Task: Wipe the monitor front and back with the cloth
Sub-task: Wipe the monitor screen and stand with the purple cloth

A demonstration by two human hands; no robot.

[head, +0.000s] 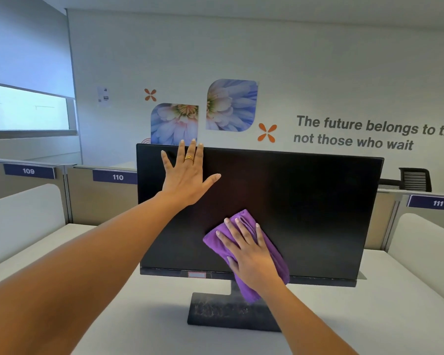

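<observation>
Presses purple cloth flat against the monitor screen with right hand, fingers straight, slightly apart, spread over the cloth's upper half. Braces the screen's upper left with left hand, fingers splayed, tips seemingly reaching the top edge. Leaves the monitor upright on the worktop.

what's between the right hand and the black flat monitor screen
The purple fabric cloth, pressed by the right hand against the black monitor screen, in the head view.
</observation>
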